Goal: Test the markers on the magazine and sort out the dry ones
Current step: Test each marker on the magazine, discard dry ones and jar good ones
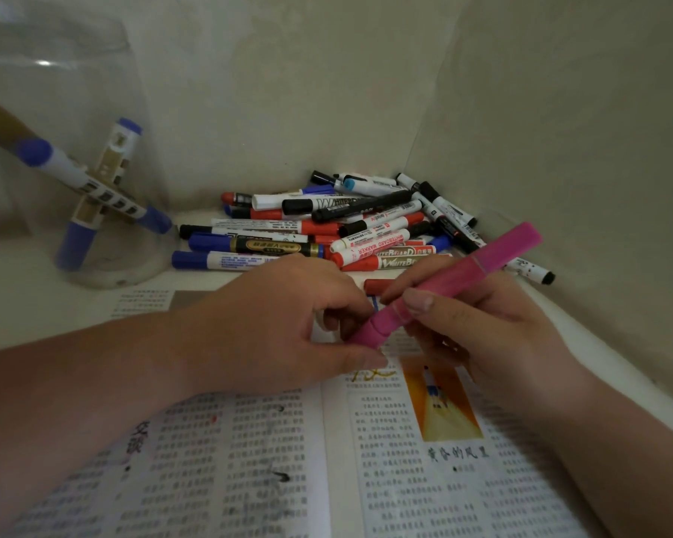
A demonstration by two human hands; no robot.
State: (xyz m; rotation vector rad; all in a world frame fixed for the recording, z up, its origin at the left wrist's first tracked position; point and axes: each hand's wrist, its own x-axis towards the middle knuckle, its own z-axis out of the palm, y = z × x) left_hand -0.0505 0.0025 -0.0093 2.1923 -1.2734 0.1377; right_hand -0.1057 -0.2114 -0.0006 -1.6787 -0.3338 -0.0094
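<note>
At mid-frame we see the pink marker (478, 262) held aslant above the open magazine (249, 460). The right hand (494, 335) has its grip clamped round the barrel, thumb on top, to steady it. The left hand (272, 320) pinches the cap end, which we judge is to work the cap for a test stroke. The pile of markers (327, 231) lies heaped on the worktop (24, 289) behind. The clear jar (55, 91) at upper left holds a few blue markers (74, 242), probably sorted.
</note>
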